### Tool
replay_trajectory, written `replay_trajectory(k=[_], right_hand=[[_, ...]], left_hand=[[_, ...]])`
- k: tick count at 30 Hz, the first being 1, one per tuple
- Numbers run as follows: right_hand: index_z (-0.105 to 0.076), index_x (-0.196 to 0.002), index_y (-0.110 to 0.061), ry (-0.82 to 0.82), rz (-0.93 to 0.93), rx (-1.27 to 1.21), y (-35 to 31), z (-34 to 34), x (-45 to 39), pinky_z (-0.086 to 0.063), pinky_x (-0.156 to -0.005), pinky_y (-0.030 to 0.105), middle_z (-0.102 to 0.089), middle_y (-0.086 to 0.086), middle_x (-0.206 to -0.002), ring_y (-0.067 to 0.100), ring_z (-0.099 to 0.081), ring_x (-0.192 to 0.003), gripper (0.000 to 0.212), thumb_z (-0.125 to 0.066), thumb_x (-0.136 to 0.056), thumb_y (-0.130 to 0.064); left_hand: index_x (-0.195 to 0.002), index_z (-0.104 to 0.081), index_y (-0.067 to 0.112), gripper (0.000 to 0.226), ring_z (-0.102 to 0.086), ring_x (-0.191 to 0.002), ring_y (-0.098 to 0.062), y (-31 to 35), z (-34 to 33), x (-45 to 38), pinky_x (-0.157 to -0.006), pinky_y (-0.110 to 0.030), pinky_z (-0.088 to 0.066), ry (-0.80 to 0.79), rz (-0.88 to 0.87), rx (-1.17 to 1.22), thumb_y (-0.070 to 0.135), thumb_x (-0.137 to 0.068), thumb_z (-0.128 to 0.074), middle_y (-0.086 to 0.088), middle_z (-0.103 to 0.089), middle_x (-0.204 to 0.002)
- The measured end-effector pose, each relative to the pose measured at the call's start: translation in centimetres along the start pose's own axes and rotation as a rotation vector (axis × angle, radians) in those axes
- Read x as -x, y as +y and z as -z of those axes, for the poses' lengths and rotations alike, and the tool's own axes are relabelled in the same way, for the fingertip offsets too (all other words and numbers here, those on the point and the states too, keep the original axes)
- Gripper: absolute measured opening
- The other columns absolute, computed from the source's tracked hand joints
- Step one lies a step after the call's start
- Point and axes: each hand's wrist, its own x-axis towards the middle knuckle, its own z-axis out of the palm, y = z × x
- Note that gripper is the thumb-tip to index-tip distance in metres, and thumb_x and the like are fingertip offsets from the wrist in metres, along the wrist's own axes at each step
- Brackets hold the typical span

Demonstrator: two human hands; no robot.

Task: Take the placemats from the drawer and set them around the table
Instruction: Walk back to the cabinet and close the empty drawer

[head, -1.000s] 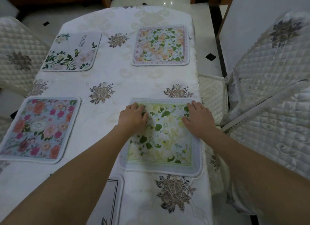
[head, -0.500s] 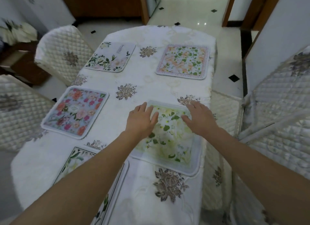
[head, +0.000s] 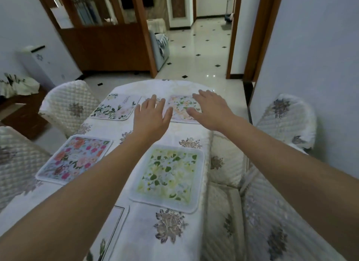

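The green mat [head: 169,175] lies flat near the surface's [head: 139,231] right edge, with neither hand on it. A pink mat [head: 75,159] sits to its left, a peach mat [head: 180,109] and a leafy mat [head: 116,109] farther off. Left hand [head: 150,118] and right hand [head: 211,111] hover with fingers spread, each grip released, holding nothing. Quilted chairs [head: 70,107] flank the surface.
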Motion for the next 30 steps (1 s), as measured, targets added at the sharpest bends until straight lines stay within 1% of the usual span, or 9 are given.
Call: replay_trajectory(k=[5, 9, 13, 16, 22, 26, 30], right_hand=[[-0.027, -0.152, -0.022, 0.055, 0.009, 0.041, 0.1, 3.0, 1.1, -0.015, -0.119, 0.049, -0.02, 0.005, -0.161, 0.026, -0.013, -0.148, 0.069, -0.031, -0.096, -0.063], [-0.027, -0.152, -0.021, 0.056, 0.031, 0.026, -1.0, 3.7, 1.3, -0.013, -0.119, 0.051, -0.019, 0.006, -0.161, 0.026, -0.012, -0.149, 0.068, -0.033, -0.096, -0.061], [-0.025, -0.152, -0.022, 0.041, 0.064, 0.0, -2.8, 3.3, 0.9, -0.011, -0.119, 0.051, -0.018, 0.005, -0.161, 0.026, -0.011, -0.149, 0.068, -0.033, -0.097, -0.06], [-0.025, -0.152, -0.023, 0.007, 0.111, -0.026, -5.5, 2.0, 0.3, -0.01, -0.119, 0.051, -0.017, 0.004, -0.162, 0.025, -0.01, -0.149, 0.068, -0.032, -0.097, -0.06], [-0.025, -0.153, -0.023, -0.076, 0.306, -0.069, -15.9, -1.6, -0.9, -0.01, -0.12, 0.05, -0.018, 0.003, -0.161, 0.026, -0.012, -0.149, 0.068, -0.032, -0.097, -0.061], [-0.027, -0.152, -0.022, -0.118, 0.462, -0.124, -24.4, -3.7, -0.2, -0.013, -0.119, 0.051, -0.021, 0.004, -0.161, 0.026, -0.013, -0.148, 0.068, -0.033, -0.097, -0.061], [-0.03, -0.151, -0.02, -0.148, 0.625, -0.123, -33.1, -5.6, 2.2, -0.017, -0.117, 0.049, -0.026, 0.004, -0.158, 0.026, -0.018, -0.146, 0.067, -0.035, -0.097, -0.059]], left_hand=[[-0.153, -0.026, 0.025, 0.065, -0.015, -0.149, -0.028, 1.2, 2.6, 0.0, -0.12, -0.053, -0.011, 0.037, 0.001, -0.021, 0.058, -0.099, -0.014, -0.008, -0.016, -0.162], [-0.154, -0.022, 0.025, 0.066, -0.011, -0.15, -0.028, 1.1, 3.6, 0.5, -0.12, -0.053, -0.008, 0.035, 0.021, -0.036, 0.059, -0.099, -0.013, -0.008, -0.013, -0.163], [-0.154, -0.022, 0.025, 0.066, -0.01, -0.15, -0.028, -0.9, 3.7, 2.0, -0.12, -0.054, -0.007, 0.038, 0.056, -0.048, 0.06, -0.099, -0.013, -0.007, -0.012, -0.163], [-0.155, -0.021, 0.026, 0.066, -0.01, -0.15, -0.027, -3.6, 3.7, 3.9, -0.12, -0.054, -0.007, 0.017, 0.128, -0.085, 0.06, -0.099, -0.013, -0.006, -0.012, -0.164], [-0.153, -0.023, 0.027, 0.064, -0.016, -0.148, -0.029, -12.2, 5.0, 10.2, -0.118, -0.055, -0.011, -0.026, 0.343, -0.154, 0.06, -0.099, -0.015, -0.008, -0.018, -0.162], [-0.152, -0.025, 0.025, 0.061, -0.014, -0.148, -0.027, -18.5, 6.8, 16.1, -0.119, -0.054, -0.007, -0.034, 0.485, -0.181, 0.057, -0.101, -0.017, -0.008, -0.018, -0.162], [-0.153, -0.025, 0.024, 0.064, -0.014, -0.148, -0.028, -25.3, 8.6, 23.2, -0.119, -0.054, -0.005, -0.024, 0.644, -0.19, 0.058, -0.1, -0.017, -0.008, -0.016, -0.162]])
